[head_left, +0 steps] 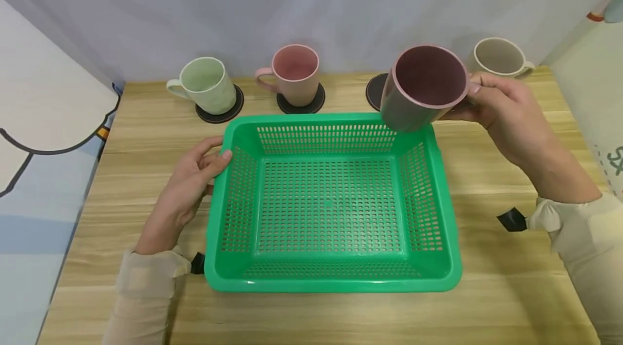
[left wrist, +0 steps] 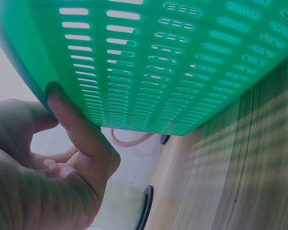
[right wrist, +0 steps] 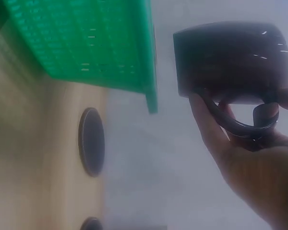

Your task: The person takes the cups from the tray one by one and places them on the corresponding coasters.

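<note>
My right hand (head_left: 506,115) grips a dark purple mug (head_left: 413,112) by its handle, holding it in the air over the far right corner of a green plastic basket (head_left: 331,284). In the right wrist view the mug (right wrist: 230,60) is clear of the basket's rim (right wrist: 146,48), with fingers curled round the handle. At the basket's left rim, my left hand (head_left: 190,183) pinches the edge between thumb and fingers. The left wrist view shows the thumb (left wrist: 77,120) against the perforated basket wall (left wrist: 134,72). No item lies inside the basket.
Behind the basket, a pale green mug (head_left: 209,88) and a pink mug (head_left: 297,80) stand on black coasters. A bare black coaster (head_left: 376,91) lies right of them. A beige mug (head_left: 498,58) stands at the far right, partly behind my right hand. A grey cloth (head_left: 340,4) hangs behind.
</note>
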Motion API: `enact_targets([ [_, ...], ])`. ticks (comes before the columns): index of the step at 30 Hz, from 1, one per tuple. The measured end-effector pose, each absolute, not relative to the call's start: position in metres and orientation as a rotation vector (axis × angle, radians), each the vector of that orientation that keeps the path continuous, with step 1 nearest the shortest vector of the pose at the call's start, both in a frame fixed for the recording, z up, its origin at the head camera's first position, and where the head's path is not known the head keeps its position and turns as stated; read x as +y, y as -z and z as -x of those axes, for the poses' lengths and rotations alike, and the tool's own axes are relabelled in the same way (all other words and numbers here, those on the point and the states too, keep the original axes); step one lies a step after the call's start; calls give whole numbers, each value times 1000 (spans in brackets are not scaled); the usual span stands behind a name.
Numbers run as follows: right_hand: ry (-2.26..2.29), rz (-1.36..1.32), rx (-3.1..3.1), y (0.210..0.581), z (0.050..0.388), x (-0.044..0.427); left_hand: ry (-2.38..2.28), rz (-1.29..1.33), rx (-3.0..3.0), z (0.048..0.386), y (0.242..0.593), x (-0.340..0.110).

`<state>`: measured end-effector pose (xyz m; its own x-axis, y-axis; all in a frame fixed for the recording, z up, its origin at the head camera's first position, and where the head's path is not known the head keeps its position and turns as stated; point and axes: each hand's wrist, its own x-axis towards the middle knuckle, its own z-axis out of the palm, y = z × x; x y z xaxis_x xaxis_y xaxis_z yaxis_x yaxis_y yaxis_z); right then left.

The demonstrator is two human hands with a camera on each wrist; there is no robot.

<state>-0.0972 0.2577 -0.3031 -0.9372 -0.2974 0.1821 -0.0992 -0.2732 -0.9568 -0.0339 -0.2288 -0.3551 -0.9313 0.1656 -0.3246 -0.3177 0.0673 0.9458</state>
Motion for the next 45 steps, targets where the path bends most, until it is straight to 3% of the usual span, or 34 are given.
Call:
enact_targets([
  [23,2339,314,1755,338,169,270,-1923,193,1997,36,357,-228],
  [45,2337,38,1844,382,207,267,-1922,92,2027,35,363,-231],
])
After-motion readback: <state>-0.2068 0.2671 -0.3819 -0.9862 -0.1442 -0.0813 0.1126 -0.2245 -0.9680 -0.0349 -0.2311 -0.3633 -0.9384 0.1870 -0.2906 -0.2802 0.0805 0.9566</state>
